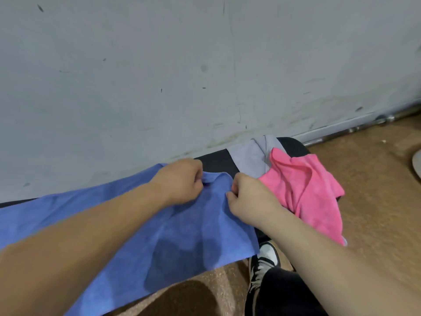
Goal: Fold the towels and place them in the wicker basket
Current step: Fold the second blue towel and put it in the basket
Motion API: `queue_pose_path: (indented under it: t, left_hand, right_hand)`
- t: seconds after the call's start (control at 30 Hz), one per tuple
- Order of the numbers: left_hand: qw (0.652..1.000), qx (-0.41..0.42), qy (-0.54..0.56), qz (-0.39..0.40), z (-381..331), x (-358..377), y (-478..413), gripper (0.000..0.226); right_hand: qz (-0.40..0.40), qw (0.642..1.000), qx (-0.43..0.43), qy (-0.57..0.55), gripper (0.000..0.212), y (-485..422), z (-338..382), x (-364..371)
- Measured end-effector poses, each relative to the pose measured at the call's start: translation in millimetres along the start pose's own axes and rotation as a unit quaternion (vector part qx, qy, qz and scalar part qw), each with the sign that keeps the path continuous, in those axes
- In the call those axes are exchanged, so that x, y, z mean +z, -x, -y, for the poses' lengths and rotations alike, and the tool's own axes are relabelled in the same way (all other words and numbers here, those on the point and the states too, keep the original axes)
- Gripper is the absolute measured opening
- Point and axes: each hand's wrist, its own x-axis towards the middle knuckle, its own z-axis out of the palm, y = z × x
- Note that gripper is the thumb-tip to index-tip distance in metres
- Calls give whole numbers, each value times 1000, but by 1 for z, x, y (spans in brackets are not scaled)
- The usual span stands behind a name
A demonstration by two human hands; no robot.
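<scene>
Both hands, left hand (180, 181) and right hand (247, 197), pinch the limp blue towel (136, 224) at its far edge; corners suit gripping.

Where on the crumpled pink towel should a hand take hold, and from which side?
Probably the pink towel at its raised far corner, beside the grey cloth, pinched from above by the right hand: it stands clear, while the rest lies bunched and droops off the edge.
</scene>
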Motion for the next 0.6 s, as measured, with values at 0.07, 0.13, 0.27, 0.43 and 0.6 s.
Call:
queue_pose_path:
  t: [0.07, 0.13, 0.27, 0.43, 0.6]
  left_hand:
    - [997, -18, 32, -69, 3, -16, -20, 8]
    - [983, -40, 89, -155, 6, -25, -34, 13]
    - [981, -53, 80, -170, -2, -15, -23, 44]
    - [999, -33, -28, 22, -6, 44, 10, 72]
    - [997, -26, -76, 8, -4, 72, 23, 81]
  right_hand:
    - [-5, 1000, 4, -10, 13, 1, 0, -3]
    - [-3, 1000, 16, -21, 14, 1, -2, -4]
    - [8, 998, 40, -44, 23, 1, -5, -9]
    - [39, 997, 49, -34, 33, 5, -4, -18]
    - [70, 963, 85, -246, 35, 17, 2, -25]
